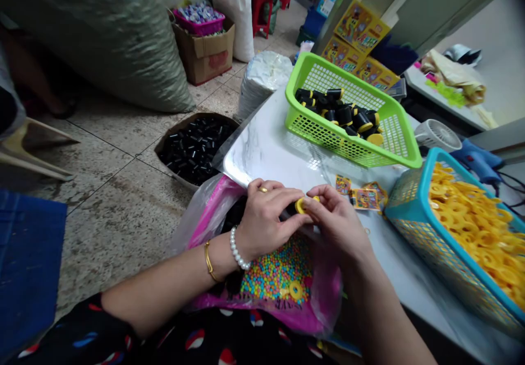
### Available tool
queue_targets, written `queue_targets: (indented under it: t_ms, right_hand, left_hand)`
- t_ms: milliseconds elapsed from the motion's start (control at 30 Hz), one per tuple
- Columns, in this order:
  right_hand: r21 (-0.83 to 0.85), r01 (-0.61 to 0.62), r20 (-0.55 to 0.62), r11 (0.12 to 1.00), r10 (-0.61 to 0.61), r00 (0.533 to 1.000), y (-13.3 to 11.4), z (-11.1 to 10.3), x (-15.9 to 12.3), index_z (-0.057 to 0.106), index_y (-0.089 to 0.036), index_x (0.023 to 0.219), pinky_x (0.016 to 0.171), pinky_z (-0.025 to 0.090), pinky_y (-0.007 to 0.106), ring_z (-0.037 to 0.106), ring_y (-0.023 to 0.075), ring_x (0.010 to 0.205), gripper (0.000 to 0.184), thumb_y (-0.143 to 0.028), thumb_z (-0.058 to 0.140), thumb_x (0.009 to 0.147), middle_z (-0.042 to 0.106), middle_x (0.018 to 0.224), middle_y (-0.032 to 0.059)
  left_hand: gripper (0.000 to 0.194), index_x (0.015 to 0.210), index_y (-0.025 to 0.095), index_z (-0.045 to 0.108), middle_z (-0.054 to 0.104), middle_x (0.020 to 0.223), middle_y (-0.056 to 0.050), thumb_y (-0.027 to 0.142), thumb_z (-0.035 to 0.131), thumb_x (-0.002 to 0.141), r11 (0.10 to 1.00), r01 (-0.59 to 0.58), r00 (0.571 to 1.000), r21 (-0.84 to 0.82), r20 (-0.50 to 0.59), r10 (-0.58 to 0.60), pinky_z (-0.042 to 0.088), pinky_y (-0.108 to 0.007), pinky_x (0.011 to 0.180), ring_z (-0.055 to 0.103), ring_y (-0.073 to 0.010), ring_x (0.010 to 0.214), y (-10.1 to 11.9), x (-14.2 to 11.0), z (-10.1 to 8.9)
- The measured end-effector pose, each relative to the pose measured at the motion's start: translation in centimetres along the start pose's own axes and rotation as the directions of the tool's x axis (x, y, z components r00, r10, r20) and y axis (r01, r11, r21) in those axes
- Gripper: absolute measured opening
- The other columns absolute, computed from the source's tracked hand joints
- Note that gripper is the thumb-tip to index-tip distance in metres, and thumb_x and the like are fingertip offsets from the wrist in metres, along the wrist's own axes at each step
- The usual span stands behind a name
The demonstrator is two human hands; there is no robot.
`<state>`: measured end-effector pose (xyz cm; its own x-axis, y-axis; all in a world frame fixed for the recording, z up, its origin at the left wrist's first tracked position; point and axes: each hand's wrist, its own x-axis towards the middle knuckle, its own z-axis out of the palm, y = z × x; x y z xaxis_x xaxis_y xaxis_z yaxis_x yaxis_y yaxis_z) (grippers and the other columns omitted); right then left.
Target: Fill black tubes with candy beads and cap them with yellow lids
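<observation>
My left hand (pixel 268 220), fingers closed, grips a small black plastic cylinder (pixel 291 209) that is mostly hidden behind the fingers. My right hand (pixel 338 220) pinches a yellow ring-shaped cap (pixel 301 206) at the cylinder's end; whether it is fully seated I cannot tell. Below both hands lies a pink tray (pixel 328 299) lined with clear plastic. Many tiny coloured beads (pixel 274 272) fill it, with a loose yellow ring (pixel 296 290) on top. More black cylinders (pixel 233 215) show partly at the tray's left, behind my left hand.
A green basket (pixel 344 146) holds black cylinders with yellow caps. On the right stands a blue basket (pixel 410 190) of yellow rings. Printed cards (pixel 365 199) lie between them on the white table (pixel 262 152). A floor sack (pixel 184 152) holds black cylinders; a blue heat gun (pixel 478 160) lies far right.
</observation>
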<state>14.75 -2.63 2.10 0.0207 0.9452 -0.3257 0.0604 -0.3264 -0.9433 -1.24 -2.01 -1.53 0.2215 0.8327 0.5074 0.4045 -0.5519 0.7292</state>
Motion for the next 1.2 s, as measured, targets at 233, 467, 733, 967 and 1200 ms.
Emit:
queue_targets:
  t_ms: [233, 467, 733, 967, 1200]
  right_hand:
    - [-0.203, -0.023, 0.179, 0.979, 0.060, 0.982, -1.4, -0.6, 1.4, 0.054, -0.019, 0.090, 0.043, 0.036, 0.018, 0.048, 0.0068, 0.048, 0.038, -0.042, 0.078, 0.071, 0.053, 0.061, -0.0054]
    - [-0.267, 0.115, 0.057, 0.957, -0.104, 0.993, -0.1, -0.1, -0.1, 0.055, -0.023, 0.095, 0.050, 0.041, 0.019, 0.048, 0.0089, 0.055, 0.032, -0.042, 0.073, 0.077, 0.052, 0.066, -0.0051]
    - [-0.138, 0.058, 0.101, 0.989, -0.045, 0.994, 0.3, -1.1, -0.1, 0.063, -0.022, 0.098, 0.053, 0.044, 0.020, 0.051, 0.0084, 0.057, 0.027, -0.035, 0.075, 0.077, 0.058, 0.072, -0.0025]
    - [-0.138, -0.062, 0.101, 0.989, 0.076, 0.992, -1.0, -0.6, 0.6, 0.062, -0.018, 0.093, 0.045, 0.036, 0.016, 0.045, 0.0056, 0.048, 0.032, -0.034, 0.080, 0.072, 0.053, 0.058, -0.0050]
    - [-0.274, -0.011, 0.034, 0.962, 0.021, 0.999, -0.7, -0.1, -0.5, 0.056, -0.022, 0.099, 0.047, 0.037, 0.017, 0.044, 0.0070, 0.052, 0.032, -0.039, 0.074, 0.078, 0.053, 0.065, -0.0049]
  left_hand:
    - [0.021, 0.102, 0.025, 0.066, 0.074, 0.084, 0.002, 0.039, 0.061, 0.087, 0.999, 0.019, 0.992, 0.040, 0.121, -0.024, 0.027, -0.041, 0.094, 0.061, -0.0207, 0.099, -0.4, -0.1, 0.2]
    - [0.024, 0.097, 0.021, 0.066, 0.071, 0.084, 0.000, 0.038, 0.070, 0.079, 0.999, 0.037, 0.998, 0.018, 0.050, -0.038, 0.027, -0.040, 0.096, 0.062, -0.0204, 0.099, -0.9, -0.2, 0.9]
    - [0.033, 0.093, 0.023, 0.068, 0.070, 0.083, 0.001, 0.048, 0.076, 0.073, 0.999, 0.042, 0.999, 0.025, 0.008, -0.042, 0.029, -0.039, 0.094, 0.061, -0.0198, 0.095, -1.4, -0.4, 1.3]
    - [0.030, 0.092, 0.023, 0.067, 0.069, 0.082, 0.001, 0.044, 0.076, 0.073, 0.999, 0.019, 0.999, 0.028, 0.035, -0.020, 0.029, -0.039, 0.095, 0.061, -0.0201, 0.097, -1.5, -0.5, 1.2]
    - [0.026, 0.094, 0.021, 0.066, 0.071, 0.085, -0.002, 0.041, 0.069, 0.077, 1.000, 0.026, 0.995, -0.001, 0.097, -0.026, 0.028, -0.042, 0.096, 0.060, -0.0231, 0.099, -1.1, -0.4, 0.5]
